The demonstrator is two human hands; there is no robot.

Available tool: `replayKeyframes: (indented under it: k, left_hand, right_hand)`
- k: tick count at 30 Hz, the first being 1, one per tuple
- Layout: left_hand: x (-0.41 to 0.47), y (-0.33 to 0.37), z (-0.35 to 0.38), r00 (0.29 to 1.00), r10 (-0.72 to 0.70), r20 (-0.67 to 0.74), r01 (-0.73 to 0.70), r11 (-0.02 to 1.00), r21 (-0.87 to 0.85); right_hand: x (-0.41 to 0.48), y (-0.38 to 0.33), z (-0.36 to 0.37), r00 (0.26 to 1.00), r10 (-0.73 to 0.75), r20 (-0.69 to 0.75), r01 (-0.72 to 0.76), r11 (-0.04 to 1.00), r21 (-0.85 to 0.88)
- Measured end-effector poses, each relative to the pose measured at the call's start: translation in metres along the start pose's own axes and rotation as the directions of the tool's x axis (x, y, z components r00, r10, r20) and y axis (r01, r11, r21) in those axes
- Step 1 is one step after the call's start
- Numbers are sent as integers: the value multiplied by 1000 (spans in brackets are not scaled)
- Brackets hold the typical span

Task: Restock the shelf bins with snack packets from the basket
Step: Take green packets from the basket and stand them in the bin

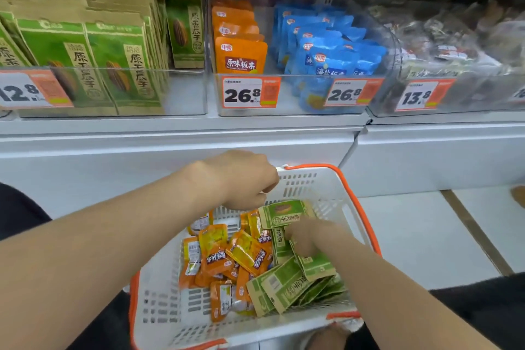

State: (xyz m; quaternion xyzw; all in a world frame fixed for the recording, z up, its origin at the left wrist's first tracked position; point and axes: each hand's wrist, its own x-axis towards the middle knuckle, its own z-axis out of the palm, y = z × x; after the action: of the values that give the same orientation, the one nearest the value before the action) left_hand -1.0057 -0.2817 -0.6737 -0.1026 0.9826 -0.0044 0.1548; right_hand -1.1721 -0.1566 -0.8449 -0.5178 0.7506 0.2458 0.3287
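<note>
Slotted plastic basket (159, 321) (orange-rimmed) holds glossy, papery packets (247, 253).

Orange price tags (250, 92), pale floor tiles (412, 236)

LIGHT was bright, even, diffuse | SHADOWS were faint, soft-edged | GLARE: pale sheen lay on the clear bin fronts (184, 94) | BLUR: right hand (308, 236) was smeared by motion, far-right bin (454, 45) looked soft | EDGES: shelf edge (170, 125) bowed under the wide lens

Fingers (294, 233) of the right hand (311, 237) blurred, perhaps on a green packet (284, 214)
</note>
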Motion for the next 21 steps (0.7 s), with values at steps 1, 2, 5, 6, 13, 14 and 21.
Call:
replayKeyframes:
  k: [1, 2, 5, 6, 13, 14, 21]
  left_hand:
    - [2, 1, 1, 1000, 3, 6, -3, 1000, 8]
    - [5, 2, 1, 1000, 5, 11, -5, 1000, 13]
    - [11, 5, 2, 999, 6, 36, -7, 1000, 19]
    - [12, 6, 3, 999, 4, 49, -5, 1000, 17]
    - [16, 1, 10, 984, -20, 175, 41, 992, -118]
    - [15, -1, 11, 978, -28, 207, 58, 989, -139]
    - [0, -16, 21, 905, -100, 412, 236, 926, -293]
  right_hand:
    - [2, 3, 9, 999, 24, 28, -24, 1000, 5]
    - [4, 5, 16, 998, 47, 36, -47, 999, 8]
    - [5, 9, 30, 997, 69, -22, -69, 998, 8]
    - [6, 9, 33, 998, 59, -32, -59, 998, 12]
    - [-11, -14, -7, 999, -33, 34, 20, 943, 332]
    - [-14, -19, -18, 997, -68, 40, 43, 894, 446]
    - [-29, -65, -65, 985, -158, 71, -84, -78, 993]
